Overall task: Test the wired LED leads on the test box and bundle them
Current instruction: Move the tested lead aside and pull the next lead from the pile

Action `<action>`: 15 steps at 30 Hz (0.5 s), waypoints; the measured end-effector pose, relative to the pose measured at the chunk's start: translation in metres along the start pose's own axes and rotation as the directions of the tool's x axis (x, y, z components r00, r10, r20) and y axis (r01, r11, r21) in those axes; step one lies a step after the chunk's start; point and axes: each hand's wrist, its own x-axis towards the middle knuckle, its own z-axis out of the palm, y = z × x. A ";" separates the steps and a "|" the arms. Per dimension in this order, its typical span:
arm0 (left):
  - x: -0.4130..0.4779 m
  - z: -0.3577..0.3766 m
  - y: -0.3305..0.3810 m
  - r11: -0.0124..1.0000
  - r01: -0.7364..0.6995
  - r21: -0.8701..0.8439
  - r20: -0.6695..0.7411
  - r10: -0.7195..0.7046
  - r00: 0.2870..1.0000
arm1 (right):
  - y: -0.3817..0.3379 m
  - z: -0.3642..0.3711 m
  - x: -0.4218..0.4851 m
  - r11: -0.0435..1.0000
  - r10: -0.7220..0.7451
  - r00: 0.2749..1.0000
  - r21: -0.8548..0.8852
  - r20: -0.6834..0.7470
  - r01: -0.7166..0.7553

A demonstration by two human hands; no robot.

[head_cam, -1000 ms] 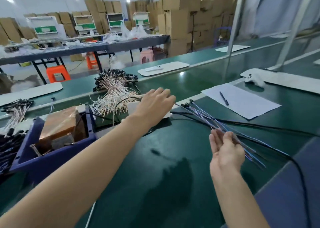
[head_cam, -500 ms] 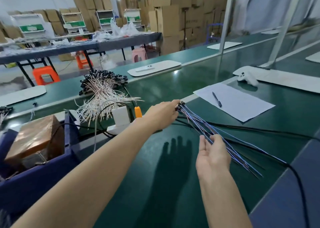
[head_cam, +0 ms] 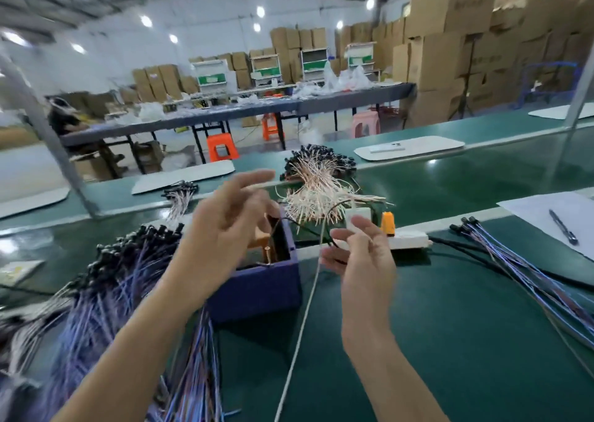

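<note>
Single head view, forward and down, close over green bench (head_cam: 450, 341).

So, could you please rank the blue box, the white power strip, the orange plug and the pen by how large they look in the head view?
Largest to smallest:
1. blue box
2. white power strip
3. pen and orange plug: too close to rank; the pen is longer, the plug bulkier.

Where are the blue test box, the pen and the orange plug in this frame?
blue test box (head_cam: 263, 288), head view, on its front wall.
pen (head_cam: 563, 227), head view, mid-barrel, lying on the white paper.
orange plug (head_cam: 387, 223), head view, on its body, behind the right hand.
</note>
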 end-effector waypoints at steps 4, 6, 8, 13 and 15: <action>-0.046 -0.082 -0.049 0.923 0.354 0.147 -0.389 -0.276 0.879 | 0.038 0.027 -0.034 0.944 -0.205 0.953 -0.214 0.221 0.253; -0.074 -0.107 -0.076 0.787 0.527 0.321 -0.435 -0.372 0.820 | 0.056 0.036 -0.049 0.900 -0.234 0.915 -0.284 0.328 0.332; -0.099 -0.121 -0.096 0.624 0.616 0.481 -0.440 -0.436 0.785 | 0.072 0.040 -0.059 0.833 -0.265 0.866 -0.351 0.423 0.427; -0.118 -0.136 -0.120 0.419 0.664 0.619 -0.405 -0.554 0.728 | 0.109 0.023 -0.073 0.637 -0.344 0.757 -0.454 0.556 0.623; -0.114 -0.144 -0.127 0.332 0.631 0.701 -0.356 -0.603 0.713 | 0.116 0.017 -0.072 0.594 -0.339 0.746 -0.484 0.573 0.642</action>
